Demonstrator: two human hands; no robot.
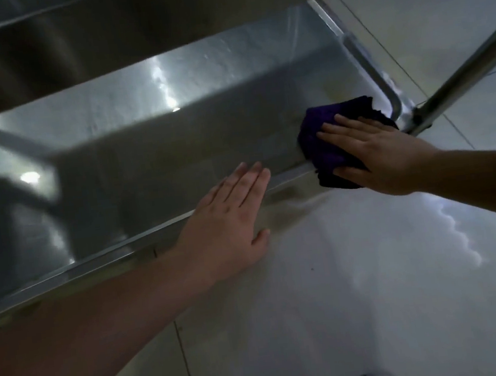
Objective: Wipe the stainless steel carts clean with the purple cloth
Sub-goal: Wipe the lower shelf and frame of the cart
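I see my right hand (pixel 372 152) at the right middle of the frame, laid flat with straight, spread fingers on top of the purple cloth (pixel 333 147). The cloth is bunched beneath my palm and fingers, sticking out past the fingertips toward the left and above the knuckles; my thumb lies over its lower edge. It sits on the lower shelf of the steel cart (pixel 150 155), pressed against the shelf's near rim, just left of the cart's bent tube rail (pixel 383 85) at the shelf's right end.

My left hand (pixel 229 221) is at the centre of the frame, open and holding nothing, fingers straight and together, resting across the same near rim well to the left of the cloth. Below the shelf, pale floor tiles (pixel 359 283) fill the lower right of the frame.
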